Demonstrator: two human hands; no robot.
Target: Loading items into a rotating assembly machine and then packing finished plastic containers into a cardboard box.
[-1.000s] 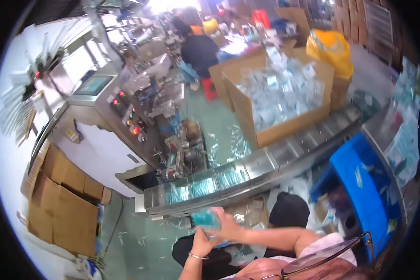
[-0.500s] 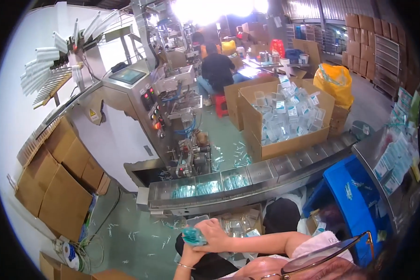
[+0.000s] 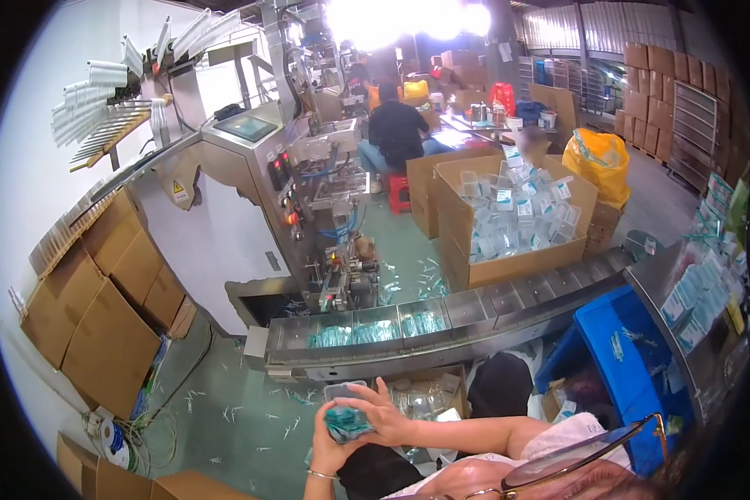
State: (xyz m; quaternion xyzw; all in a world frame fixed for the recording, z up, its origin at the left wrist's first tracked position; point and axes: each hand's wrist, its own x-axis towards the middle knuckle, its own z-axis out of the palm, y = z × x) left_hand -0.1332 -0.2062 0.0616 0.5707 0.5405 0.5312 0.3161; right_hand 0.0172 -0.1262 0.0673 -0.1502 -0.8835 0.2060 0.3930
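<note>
Low in front of me, a small clear plastic box point(image 3: 347, 422) packed with slim teal pieces sits between my hands. My left hand point(image 3: 327, 448) is wrapped round it from the left and below. From the right, my right hand point(image 3: 382, 419) grips its side, some fingers raised over the top edge. A clear flap that looks like the lid point(image 3: 347, 391) shows just behind; whether it joins the box I cannot make out. Beyond my hands, the steel conveyor point(image 3: 333, 367) carries teal bundles point(image 3: 375, 331) in its left compartments.
Behind the conveyor stands a large carton point(image 3: 517, 268) heaped with clear boxes. A blue bin point(image 3: 602, 333) is at my right, a machine point(image 3: 204, 217) at far left. Under the conveyor lies a carton point(image 3: 452, 382) of clear boxes. A person point(image 3: 394, 133) sits farther back.
My right hand has loosened from over the teal bundle and its fingers have lifted. The box now shows more plainly, turned upward. My left hand has come up round it. The view has shifted slightly.
</note>
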